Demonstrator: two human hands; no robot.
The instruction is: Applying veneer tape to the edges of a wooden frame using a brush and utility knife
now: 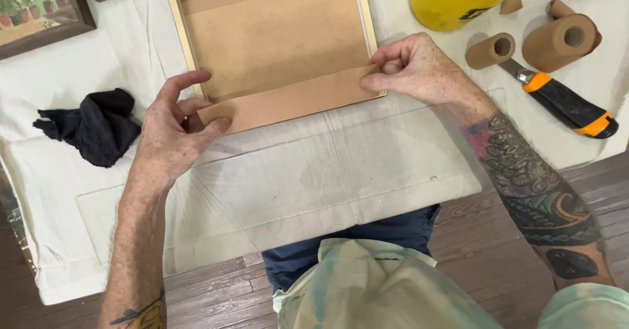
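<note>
A picture frame (183,37) lies face down on a white cloth, its brown backing board up and a thin gold edge showing. A strip of brown paper tape (295,96) runs along the frame's near edge. My left hand (173,136) pinches the strip's left end at the frame's near left corner. At the near right corner, my right hand (416,70) pinches the right end between thumb and fingers. Both forearms are tattooed.
A crumpled black rag (95,127) lies at the left. Two rolls of brown tape (557,41) and an orange and black utility knife (570,106) lie at the right, with a yellow bucket (452,1) behind. Framed paintings (39,11) rest at the top left. White cloth (314,178) covers the work surface above a wooden floor.
</note>
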